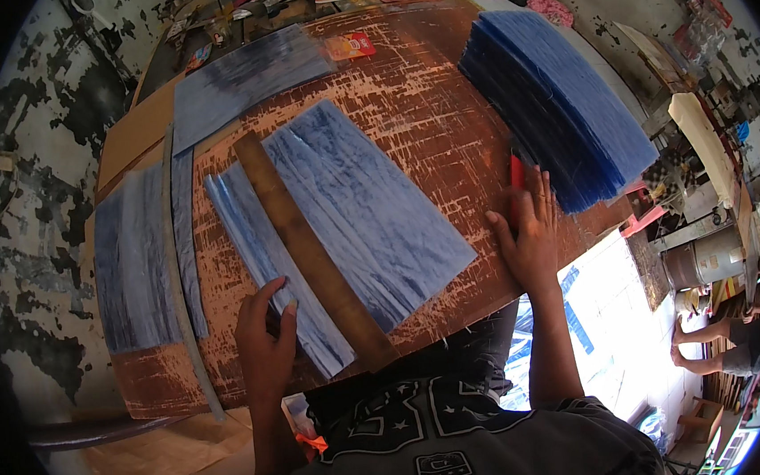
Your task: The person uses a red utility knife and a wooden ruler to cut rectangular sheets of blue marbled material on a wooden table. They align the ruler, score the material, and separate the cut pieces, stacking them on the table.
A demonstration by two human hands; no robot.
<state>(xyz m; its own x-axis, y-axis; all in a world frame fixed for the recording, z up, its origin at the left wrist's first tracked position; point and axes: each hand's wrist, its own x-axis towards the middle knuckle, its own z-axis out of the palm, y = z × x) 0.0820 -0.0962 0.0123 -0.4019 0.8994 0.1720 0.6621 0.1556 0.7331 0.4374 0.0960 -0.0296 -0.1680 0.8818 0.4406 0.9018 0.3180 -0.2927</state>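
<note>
A blue, streaked plastic-like sheet (369,211) lies slantwise on the worn brown table. Across it runs a long, flat brown strip (289,218), like a straightedge, leaving a narrow band of sheet on its left. My left hand (267,336) rests at that band's left edge, thumb and forefinger apart on the surface, the other fingers partly hidden. To the right, my right hand (533,230) lies with fingers stretched out on the table beside a red-handled tool (516,178), perhaps a cutter. The hand partly covers this tool, which lies against the dark side of a thick stack of blue sheets (565,98).
More blue sheets (247,83) lie at the far left over brown board (135,136). A narrow grey strip (175,262) crosses another blue sheet (132,266) at left. An orange packet (350,46) lies at the back. Another person's legs (705,346) show at far right.
</note>
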